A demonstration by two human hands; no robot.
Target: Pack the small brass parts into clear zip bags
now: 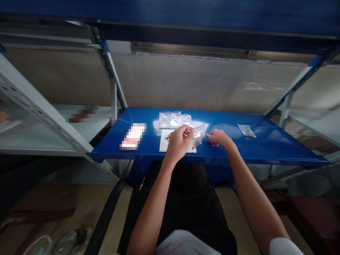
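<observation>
My left hand (180,141) pinches the top of a small clear zip bag (198,134) with a reddish seal line. Small yellow and brown pieces (196,143) lie at the bottom of this tilted bag. Just right of it is my right hand (218,136), its fingers curled in; whatever they hold, if anything, is hidden. Beneath my left hand a white sheet (163,146) lies on the blue shelf, partly covered, with a few small brown and yellow pieces (168,137) on it.
Several flat clear bags (164,119) lie behind the sheet. A filled zip bag (247,130) rests on the right of the blue shelf (225,155). At left is a blurred-out flat item (133,136). Metal uprights (114,71) and an upper shelf (170,21) frame the space.
</observation>
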